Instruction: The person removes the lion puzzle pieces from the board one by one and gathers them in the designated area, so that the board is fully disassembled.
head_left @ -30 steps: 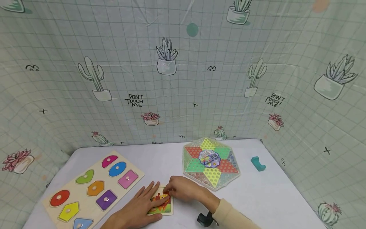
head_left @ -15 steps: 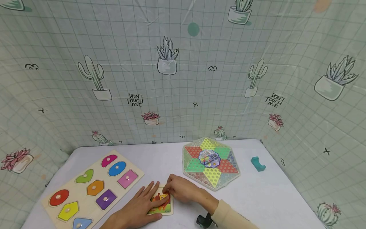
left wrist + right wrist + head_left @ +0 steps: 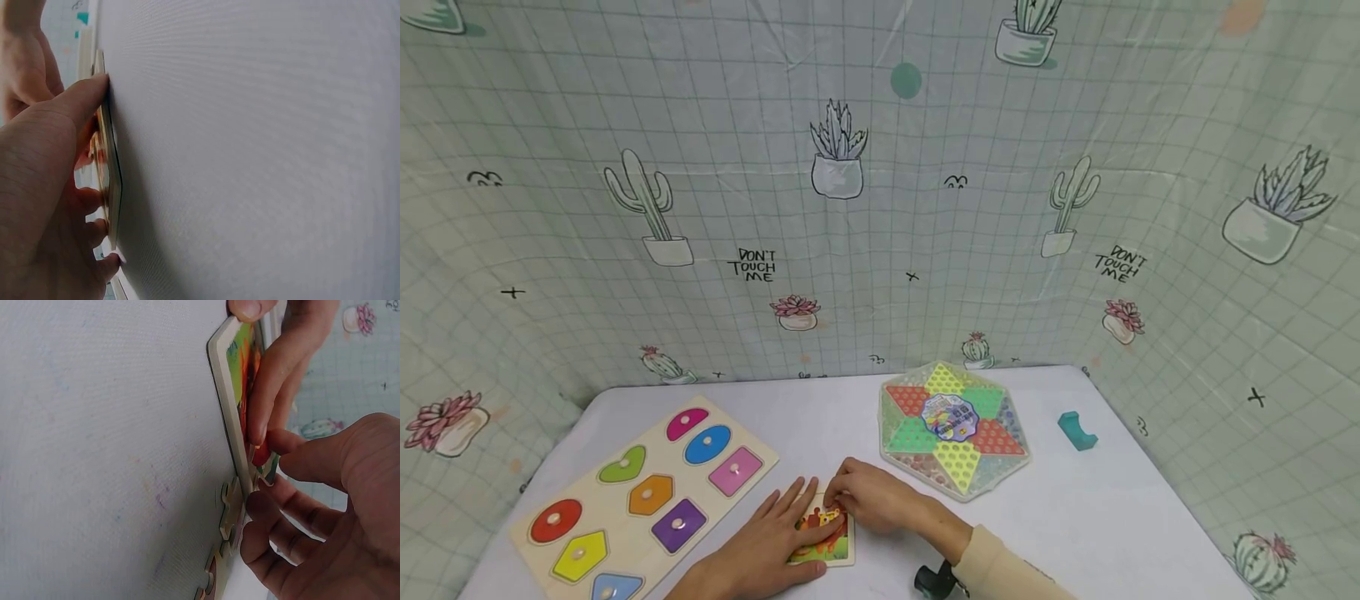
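Observation:
A small wooden jigsaw puzzle [image 3: 835, 552] with a colourful cartoon picture lies on the table at the front middle. My left hand [image 3: 760, 537] rests on it with fingers spread; in the left wrist view the thumb [image 3: 87, 100] lies along the board's edge. My right hand [image 3: 876, 497] is at the puzzle's far right corner. There, in the right wrist view, its thumb and forefinger pinch a red puzzle piece [image 3: 262, 453], slightly tilted above the board, beside a left fingertip. The piece is mostly hidden by fingers. Loose jigsaw pieces [image 3: 231, 509] lie beside the board.
A wooden peg board [image 3: 688, 492] with coloured shapes lies on the left. A hexagonal Chinese checkers board [image 3: 917, 458] is behind the right hand. A teal curved block [image 3: 1077, 430] sits farther right. A black object [image 3: 934, 579] is beside the right forearm.
Both hands stay at the puzzle. The right fingers have shifted very slightly at its far corner; the other things have not moved.

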{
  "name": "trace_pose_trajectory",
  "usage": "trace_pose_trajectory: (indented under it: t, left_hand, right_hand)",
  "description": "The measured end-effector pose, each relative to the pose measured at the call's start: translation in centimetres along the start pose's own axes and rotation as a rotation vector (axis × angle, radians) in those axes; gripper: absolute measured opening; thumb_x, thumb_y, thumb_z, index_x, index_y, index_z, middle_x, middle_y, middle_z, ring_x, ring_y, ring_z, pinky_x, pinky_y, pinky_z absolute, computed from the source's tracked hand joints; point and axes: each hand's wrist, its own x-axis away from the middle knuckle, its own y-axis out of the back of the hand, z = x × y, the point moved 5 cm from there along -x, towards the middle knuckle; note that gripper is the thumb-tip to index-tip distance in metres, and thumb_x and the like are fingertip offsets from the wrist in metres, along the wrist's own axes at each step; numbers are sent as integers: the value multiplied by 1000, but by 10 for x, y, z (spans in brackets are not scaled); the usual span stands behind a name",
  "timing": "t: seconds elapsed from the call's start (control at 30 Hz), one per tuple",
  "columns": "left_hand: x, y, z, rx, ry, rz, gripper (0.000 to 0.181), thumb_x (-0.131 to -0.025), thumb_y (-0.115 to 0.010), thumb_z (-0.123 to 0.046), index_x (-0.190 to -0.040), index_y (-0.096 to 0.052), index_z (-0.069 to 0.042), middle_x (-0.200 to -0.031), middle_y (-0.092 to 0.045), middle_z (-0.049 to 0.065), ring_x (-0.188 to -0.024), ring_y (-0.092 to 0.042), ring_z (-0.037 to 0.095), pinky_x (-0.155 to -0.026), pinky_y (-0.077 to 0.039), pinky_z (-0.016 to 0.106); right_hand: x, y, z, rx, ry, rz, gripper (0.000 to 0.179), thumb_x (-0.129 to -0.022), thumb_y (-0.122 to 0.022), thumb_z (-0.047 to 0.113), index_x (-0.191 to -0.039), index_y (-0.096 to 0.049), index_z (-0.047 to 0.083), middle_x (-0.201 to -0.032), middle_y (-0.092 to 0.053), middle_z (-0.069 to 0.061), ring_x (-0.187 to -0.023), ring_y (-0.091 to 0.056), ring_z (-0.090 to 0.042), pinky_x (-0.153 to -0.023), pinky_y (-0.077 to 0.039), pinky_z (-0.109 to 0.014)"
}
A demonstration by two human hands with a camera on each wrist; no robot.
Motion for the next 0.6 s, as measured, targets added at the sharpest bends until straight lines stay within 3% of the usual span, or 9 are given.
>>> trace_pose_trajectory:
  t: [0.37,0.6]
  left_hand:
    - [0,1,-2,11,27,15,59,-92,-55,-65,-146,-51,-42,-167,-20,13,-154,-10,41,-118,-14,68]
    - [1,1,-3,10,8,2,59,-93,-54,-65,-146,-51,-42,-167,-20,13,-154,-11,41,-117,-15,69]
  right_hand:
    - [0,2,-5,-62,-63,-60,20,-97,-66,15,-115,-71,21,-99,-62,12,-85,-54,3,-77,-49,-18]
    - [-1,2,-11,-167,-137,-141,12,-94,-69,13,-105,-75,15,-85,-63,14,-74,-55,4,-67,-48,-16]
